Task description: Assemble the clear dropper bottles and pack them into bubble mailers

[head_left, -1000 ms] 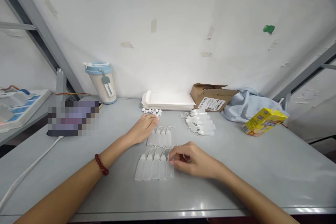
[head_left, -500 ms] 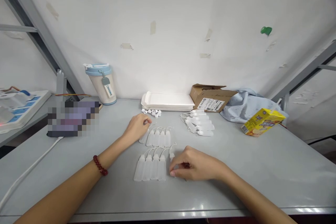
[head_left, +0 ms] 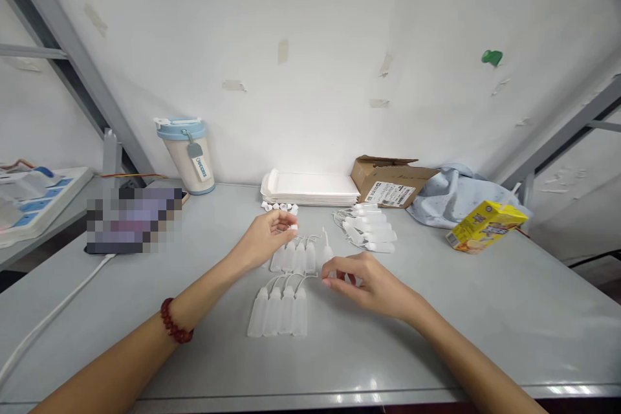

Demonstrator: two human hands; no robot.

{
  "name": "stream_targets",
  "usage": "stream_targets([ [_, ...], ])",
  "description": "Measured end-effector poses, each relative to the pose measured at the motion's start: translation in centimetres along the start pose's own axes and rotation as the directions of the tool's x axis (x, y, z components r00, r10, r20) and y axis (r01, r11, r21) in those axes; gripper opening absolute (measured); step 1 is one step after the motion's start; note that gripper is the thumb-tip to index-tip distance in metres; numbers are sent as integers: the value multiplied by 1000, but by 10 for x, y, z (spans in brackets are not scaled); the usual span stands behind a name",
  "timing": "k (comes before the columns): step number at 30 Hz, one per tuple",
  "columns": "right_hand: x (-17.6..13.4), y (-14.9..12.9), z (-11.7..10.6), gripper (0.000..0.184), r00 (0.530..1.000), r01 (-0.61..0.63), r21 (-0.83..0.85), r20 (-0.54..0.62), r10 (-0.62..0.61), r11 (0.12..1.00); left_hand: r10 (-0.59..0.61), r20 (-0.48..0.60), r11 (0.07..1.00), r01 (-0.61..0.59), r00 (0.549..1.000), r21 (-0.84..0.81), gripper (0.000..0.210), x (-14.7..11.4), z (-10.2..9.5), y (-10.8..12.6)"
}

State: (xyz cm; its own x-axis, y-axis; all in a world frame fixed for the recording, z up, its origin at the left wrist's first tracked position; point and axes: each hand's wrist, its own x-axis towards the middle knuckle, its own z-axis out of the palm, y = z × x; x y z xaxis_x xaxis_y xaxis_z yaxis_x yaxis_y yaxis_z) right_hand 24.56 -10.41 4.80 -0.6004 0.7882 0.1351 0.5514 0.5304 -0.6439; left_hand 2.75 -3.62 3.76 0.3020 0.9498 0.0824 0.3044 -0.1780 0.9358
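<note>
My left hand (head_left: 264, 240) is closed, with a small white cap (head_left: 294, 227) pinched at its fingertips above the back row of bottles. Beside it, on the right, my right hand (head_left: 363, 283) grips a translucent squeeze bottle (head_left: 328, 253) whose thin nozzle points up; the fingers hide its lower part. Several similar bottles (head_left: 287, 314) lie side by side in a front row, caps dangling on strips or nozzles bent over. A second row of bottles (head_left: 299, 259) lies behind them, partly covered by my left hand. Loose white caps (head_left: 281, 207) are heaped further back.
More bottles (head_left: 371, 228) lie in a loose pile at right. Along the wall stand a tumbler (head_left: 188, 158), stacked white trays (head_left: 315, 187), an opened cardboard box (head_left: 392, 184) and pale blue cloth (head_left: 444, 197). A yellow drink carton (head_left: 485, 228) is at right, a blurred phone (head_left: 136, 220) at left.
My left hand has moved right, and a white cap now shows in its fingers. My right hand has shifted up and away from the front row, bringing the bottle with it.
</note>
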Motion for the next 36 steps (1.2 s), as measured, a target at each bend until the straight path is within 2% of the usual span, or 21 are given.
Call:
stream_targets([
  [4, 0, -4, 1, 11, 999, 18, 52, -28, -17, 998, -88, 219, 984, 119, 972, -133, 28, -12, 5, 14],
  [8, -1, -5, 2, 9, 1000, 25, 117, -1, -25, 993, -68, 305, 972, 132, 950, -194, 25, -18, 9, 19],
  [11, -2, -6, 2, 7, 999, 19, 189, 29, -25, 982, -54, 329, 969, 128, 943, -210, 22, -19, 11, 20],
  [15, -3, -6, -1, 14, 997, -22, 290, 72, 1, 957, -63, 370, 963, 154, 927, -221, 21, -20, 11, 21],
  [25, -2, 1, -5, 11, 998, -67, 451, 45, 52, 890, -16, 431, 939, 161, 902, -303, 13, -23, 14, 24],
  [32, 0, 2, -6, 5, 989, -145, 598, 68, 130, 789, -39, 362, 912, 182, 932, -369, 15, -24, 18, 23],
  [36, 1, 3, -3, 12, 988, -156, 659, 95, 124, 736, -22, 350, 917, 158, 936, -367, 19, -23, 17, 21],
])
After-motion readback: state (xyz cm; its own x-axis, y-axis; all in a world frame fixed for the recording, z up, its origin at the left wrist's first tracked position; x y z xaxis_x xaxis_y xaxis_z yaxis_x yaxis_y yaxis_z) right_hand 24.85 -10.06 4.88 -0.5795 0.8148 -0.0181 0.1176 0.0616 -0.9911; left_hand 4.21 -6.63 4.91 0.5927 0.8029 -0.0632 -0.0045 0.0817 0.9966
